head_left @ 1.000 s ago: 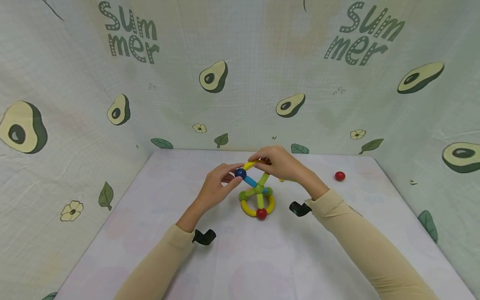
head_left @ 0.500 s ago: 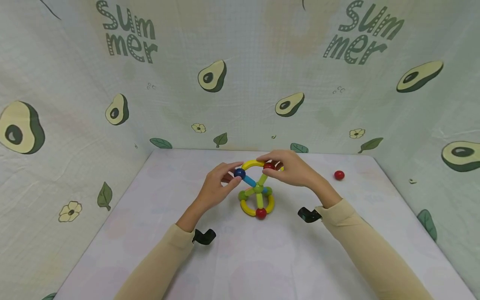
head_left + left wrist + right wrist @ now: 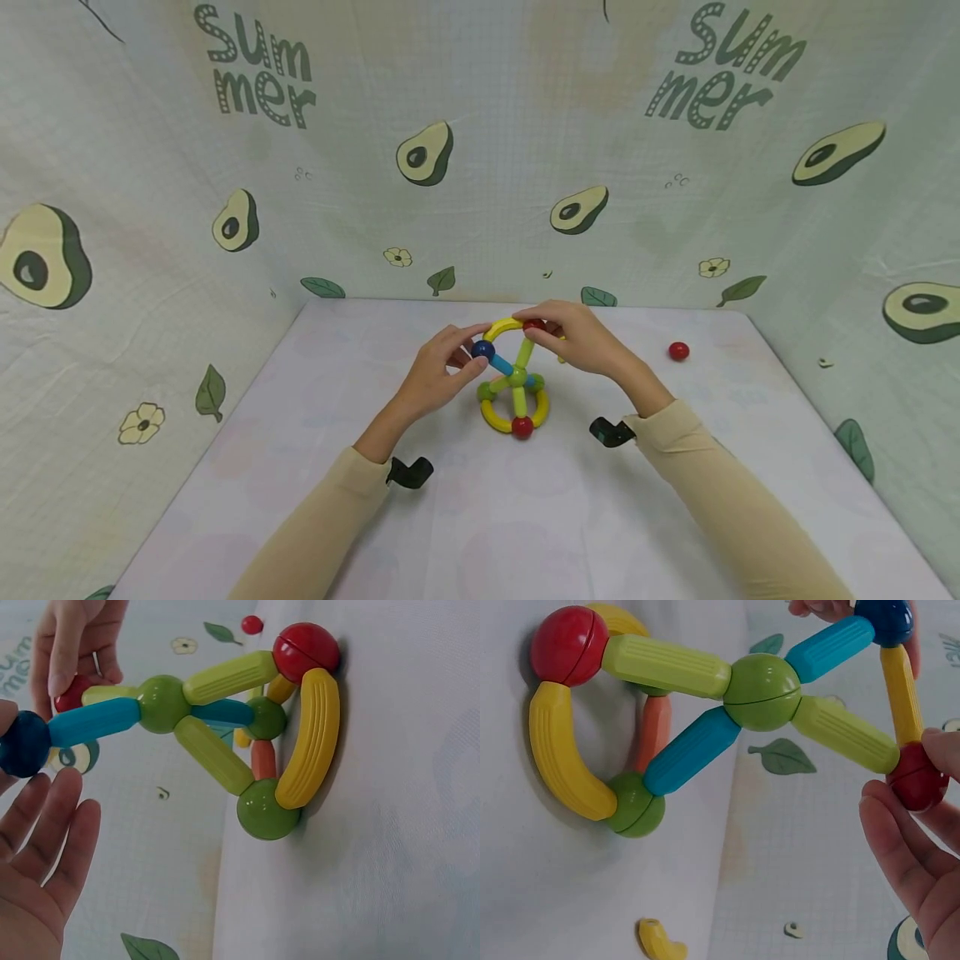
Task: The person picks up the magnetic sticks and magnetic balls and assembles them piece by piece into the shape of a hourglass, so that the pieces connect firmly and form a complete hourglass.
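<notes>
A magnetic ball-and-rod structure stands on the table, with a green ball (image 3: 761, 690) at its centre. Its base joins a lower red ball (image 3: 522, 427) and two green balls with curved yellow rods and an orange one. Two upper arms, one blue and one light green, end in a dark blue ball (image 3: 483, 350) and an upper red ball (image 3: 919, 776). A curved yellow rod (image 3: 504, 327) bridges these two. My left hand (image 3: 431, 372) pinches the blue ball between thumb and fingers. With thumb and fingertips, my right hand (image 3: 576, 335) grips the upper red ball.
A loose red ball (image 3: 678, 351) lies on the table (image 3: 480, 533) to the right. Another curved yellow rod (image 3: 658, 941) rests on the tabletop, mostly hidden behind my right hand in the head view. Patterned cloth (image 3: 495, 250) walls the table's back and sides.
My right hand has slid from the yellow rod to the right, onto the upper red ball. Since half a second ago, the structure's top has shifted slightly. My left hand keeps its hold.
</notes>
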